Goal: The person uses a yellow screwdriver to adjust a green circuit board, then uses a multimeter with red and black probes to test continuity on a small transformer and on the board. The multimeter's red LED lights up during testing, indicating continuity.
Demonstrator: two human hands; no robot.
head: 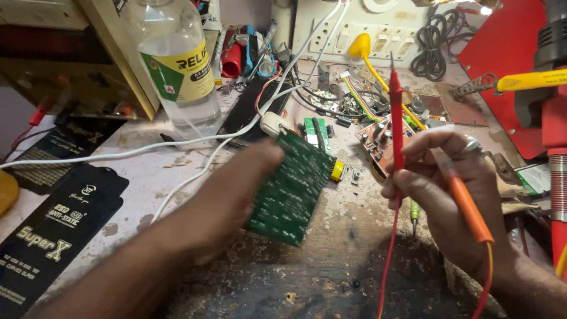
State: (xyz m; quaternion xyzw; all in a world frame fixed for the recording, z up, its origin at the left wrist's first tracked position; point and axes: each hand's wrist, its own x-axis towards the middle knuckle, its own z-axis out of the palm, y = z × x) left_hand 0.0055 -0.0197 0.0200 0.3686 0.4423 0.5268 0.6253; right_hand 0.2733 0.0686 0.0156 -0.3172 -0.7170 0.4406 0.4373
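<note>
Scuffed, stained workbench (331, 277) (cluttered) before a switchboard (354, 35).

Glossy green circuit board (290, 188), clear plastic bottle (180, 65), rough, stained, scuffed workbench (331, 277).

Clear bottle's yellow-and-green label (180, 72) at back left, two flat black printed packages (56, 233) at left edge

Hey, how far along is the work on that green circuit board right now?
Already done: the green circuit board is lifted off the workbench in the left hand. In hand: the right hand holds a red probe and an orange probe. Left: neither probe tip touches the board yet.
</note>
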